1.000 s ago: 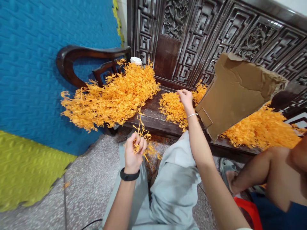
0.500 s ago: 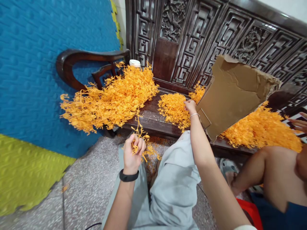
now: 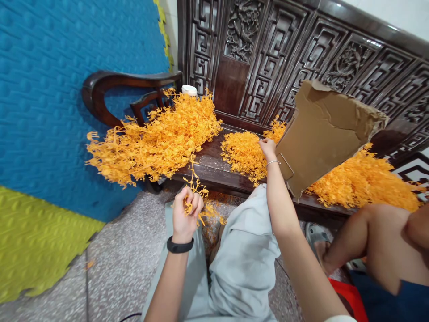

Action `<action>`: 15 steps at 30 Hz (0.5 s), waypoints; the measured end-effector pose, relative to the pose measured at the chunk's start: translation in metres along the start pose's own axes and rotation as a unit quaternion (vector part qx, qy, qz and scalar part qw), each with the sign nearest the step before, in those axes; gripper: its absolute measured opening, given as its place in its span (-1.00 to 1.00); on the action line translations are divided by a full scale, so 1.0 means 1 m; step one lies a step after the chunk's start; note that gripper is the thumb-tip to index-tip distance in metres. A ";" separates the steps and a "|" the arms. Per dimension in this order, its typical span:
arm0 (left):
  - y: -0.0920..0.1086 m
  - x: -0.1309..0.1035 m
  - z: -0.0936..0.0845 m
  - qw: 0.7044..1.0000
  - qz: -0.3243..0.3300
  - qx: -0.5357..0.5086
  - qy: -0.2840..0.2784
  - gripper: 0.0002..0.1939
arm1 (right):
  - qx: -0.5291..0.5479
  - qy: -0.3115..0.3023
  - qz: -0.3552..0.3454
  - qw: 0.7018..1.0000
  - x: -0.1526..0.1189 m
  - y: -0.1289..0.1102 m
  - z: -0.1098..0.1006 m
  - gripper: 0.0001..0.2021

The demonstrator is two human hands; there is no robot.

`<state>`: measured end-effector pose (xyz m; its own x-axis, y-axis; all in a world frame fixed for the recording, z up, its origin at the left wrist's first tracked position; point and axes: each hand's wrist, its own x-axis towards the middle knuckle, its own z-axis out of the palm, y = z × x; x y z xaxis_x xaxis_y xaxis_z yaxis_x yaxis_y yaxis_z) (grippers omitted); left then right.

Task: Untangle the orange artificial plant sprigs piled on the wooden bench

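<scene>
Fingers curled, my left hand [image 3: 187, 212] grips an orange branched sprig [image 3: 196, 184] over my lap, in front of the bench edge. My right hand [image 3: 267, 146] reaches to a small orange pile [image 3: 243, 152] on the dark wooden bench [image 3: 214, 172]; its fingertips are pinched at the pile's right edge, and what they hold, if anything, is too small to make out. A large heap of orange sprigs [image 3: 161, 138] lies at the bench's left end, against the armrest.
A brown cardboard piece [image 3: 325, 129] leans on the bench right of my right hand. Behind it lies another orange heap [image 3: 368, 179]. A person's bare leg [image 3: 382, 237] is at the right. A white container [image 3: 189, 90] stands behind the left heap.
The other person's hand at the right edge has gone from view. My hands stay almost where they were, the left still gripping the sprig.
</scene>
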<state>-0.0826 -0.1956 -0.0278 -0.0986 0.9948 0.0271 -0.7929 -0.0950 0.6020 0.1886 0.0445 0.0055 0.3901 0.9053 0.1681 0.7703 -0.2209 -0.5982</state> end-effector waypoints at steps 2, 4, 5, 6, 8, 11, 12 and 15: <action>0.001 -0.001 0.000 1.000 0.001 0.000 0.000 -0.63 | 0.016 -0.029 -0.005 0.999 -0.002 0.000 0.005 -0.73; 0.001 -0.001 0.000 1.000 0.001 0.000 0.000 -0.62 | 0.025 -0.070 -0.005 0.997 -0.006 0.001 0.011 -0.75; 0.001 -0.001 0.000 1.000 0.002 -0.001 0.001 -0.62 | 0.027 -0.086 -0.006 0.996 -0.008 0.001 0.015 -0.75; 0.002 -0.001 0.000 1.000 0.003 -0.002 0.002 -0.62 | 0.027 -0.096 -0.008 0.995 -0.009 0.001 0.018 -0.75; 0.002 0.000 0.000 1.000 0.005 -0.004 0.007 -0.62 | 0.028 -0.113 -0.017 0.993 -0.010 0.001 0.026 -0.75; 0.003 0.002 -0.002 1.000 0.003 -0.004 0.013 -0.62 | 0.025 -0.133 -0.029 0.990 -0.008 0.000 0.038 -0.76; 0.004 0.003 -0.003 1.000 0.003 -0.004 0.016 -0.62 | 0.022 -0.138 -0.032 0.990 -0.006 0.000 0.042 -0.77; 0.004 0.007 -0.005 1.000 0.004 -0.001 0.025 -0.62 | 0.013 -0.151 -0.037 0.988 -0.002 0.000 0.055 -0.77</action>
<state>-0.0895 -0.1892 -0.0293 -0.1355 0.9907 -0.0087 -0.7932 -0.1032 0.6002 0.1598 0.0626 -0.0375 0.1629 0.9863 -0.0265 0.7756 -0.1447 -0.6144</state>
